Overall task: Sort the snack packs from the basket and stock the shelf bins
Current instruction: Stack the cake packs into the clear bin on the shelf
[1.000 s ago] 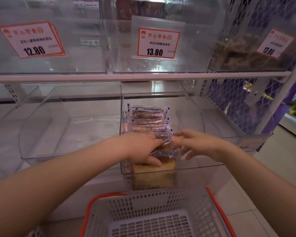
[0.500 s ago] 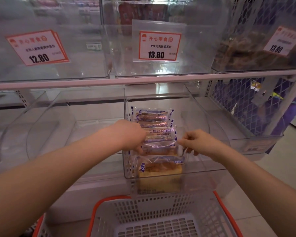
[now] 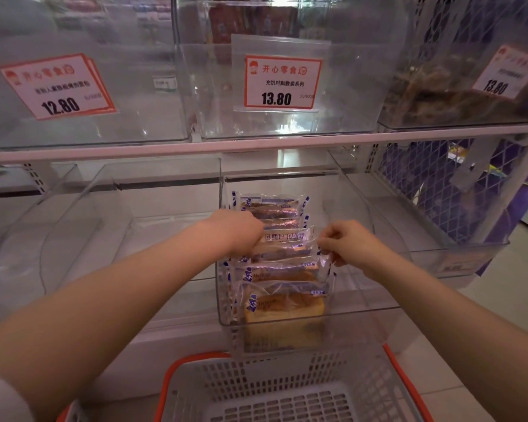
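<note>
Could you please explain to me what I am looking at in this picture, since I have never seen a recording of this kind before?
There is no machine here: a person wears a wide-angle camera on the head, so you look forward and down along their bare arms. They stand at a shop shelf of clear plastic bins. The middle bin on the lower shelf holds a row of wrapped cake packs standing one behind another. The left hand grips one pack in the row at its left end, and the right hand pinches its right edge. Above, price tags read 12.80 and 13.80. At the bottom is a white basket with an orange rim; the part in view shows no packs.
</note>
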Demonstrator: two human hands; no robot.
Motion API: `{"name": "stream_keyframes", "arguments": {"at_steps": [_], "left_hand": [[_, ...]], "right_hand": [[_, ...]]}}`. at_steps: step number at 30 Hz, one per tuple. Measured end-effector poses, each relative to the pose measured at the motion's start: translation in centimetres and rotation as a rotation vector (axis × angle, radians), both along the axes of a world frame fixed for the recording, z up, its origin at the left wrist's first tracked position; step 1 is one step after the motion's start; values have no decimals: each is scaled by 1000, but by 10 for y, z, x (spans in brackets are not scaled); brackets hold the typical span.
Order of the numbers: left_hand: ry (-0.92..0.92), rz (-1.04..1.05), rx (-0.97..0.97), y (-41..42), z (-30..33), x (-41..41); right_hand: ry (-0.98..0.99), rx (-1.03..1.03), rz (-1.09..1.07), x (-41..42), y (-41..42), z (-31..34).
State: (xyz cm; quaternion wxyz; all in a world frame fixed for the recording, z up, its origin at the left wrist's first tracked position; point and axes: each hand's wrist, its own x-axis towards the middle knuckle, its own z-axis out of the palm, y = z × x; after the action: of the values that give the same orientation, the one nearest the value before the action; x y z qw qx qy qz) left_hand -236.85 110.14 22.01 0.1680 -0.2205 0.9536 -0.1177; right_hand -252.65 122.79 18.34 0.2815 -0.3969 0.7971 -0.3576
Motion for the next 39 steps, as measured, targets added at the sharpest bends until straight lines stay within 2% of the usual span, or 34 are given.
{"name": "stream_keyframes", "arguments": {"at_steps": [2, 4, 7, 11, 16, 18, 21, 23, 28, 32, 36, 39], "left_hand": [[59, -20, 21, 7, 6, 4], [176, -117, 130, 18, 9, 9], [250, -233, 382, 43, 10, 15], [143, -210, 252, 59, 0, 12], [34, -109, 125, 57, -11, 13], [46, -67, 125, 53, -13, 16], [83, -44, 139, 50, -14, 18], [99, -47, 141, 50, -14, 18], [189, -73, 65, 52, -19, 18], [225, -158, -46, 54, -22, 15], [170, -218, -88, 48, -20, 12], [105, -298, -89, 41, -16, 16]], "right_hand": [[68, 42, 28, 1, 10, 5], [115, 142, 114, 3, 24, 11], [-128, 363, 295, 6, 45, 18], [-271, 459, 499, 5, 50, 17], [-457, 503, 480, 4, 34, 12], [-337, 584, 535, 11, 32, 4], [-9, 621, 601, 25, 29, -8], [122, 545, 595, 27, 28, -13], [247, 237, 516, 25, 28, -19], [448, 228, 492, 25, 22, -17], [481, 234, 505, 22, 22, -20], [338, 233, 523, 16, 24, -21]]}}
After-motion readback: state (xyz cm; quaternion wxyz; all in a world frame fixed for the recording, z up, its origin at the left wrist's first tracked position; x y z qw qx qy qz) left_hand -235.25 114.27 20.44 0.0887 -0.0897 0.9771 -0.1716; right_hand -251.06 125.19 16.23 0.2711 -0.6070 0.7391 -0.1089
